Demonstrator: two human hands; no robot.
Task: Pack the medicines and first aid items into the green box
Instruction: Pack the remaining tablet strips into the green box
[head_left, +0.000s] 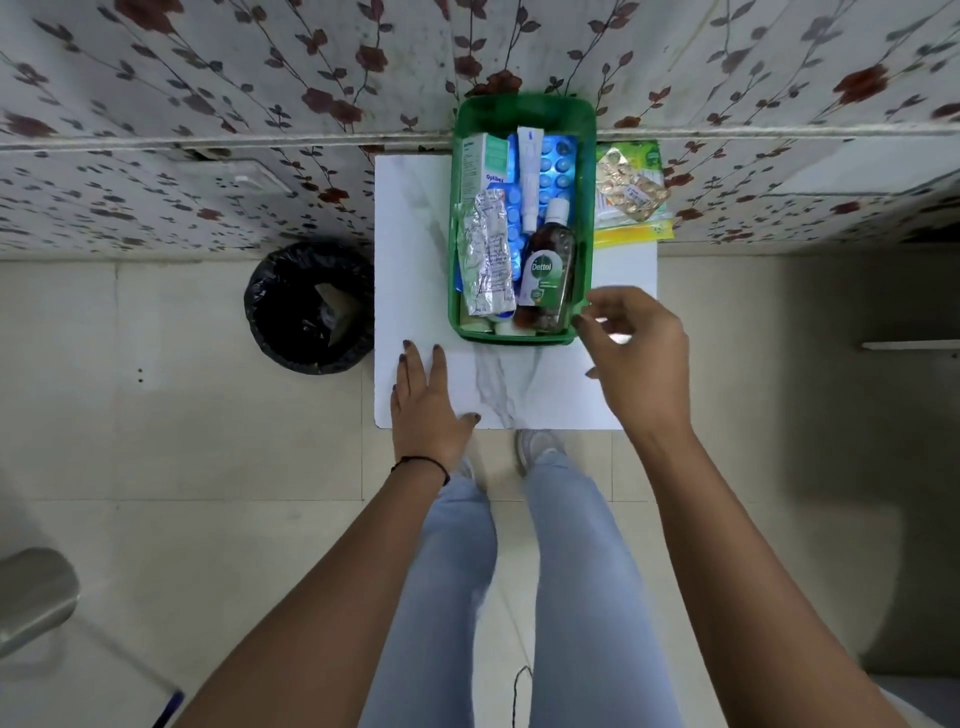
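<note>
The green box (587, 171) stands on a small white table (415, 218), against the wall. Inside lie a Dettol bottle (548, 270), a silver foil strip (488, 249), a white tube (530, 176), a green-white carton (485, 166) and blue blister packs (558, 166). To the right of the box, gold pill strips (631, 189) rest on green and yellow packets (631, 231). My left hand (428, 405) lies flat on the table's front edge, fingers spread. My right hand (636, 358) hovers at the box's near right corner, fingers loosely curled, holding nothing.
A black-lined bin (311, 306) stands on the floor left of the table. The flowered wall (208, 130) runs behind. My legs and shoes (537, 447) are just in front of the table. A grey object (31, 597) sits at the lower left.
</note>
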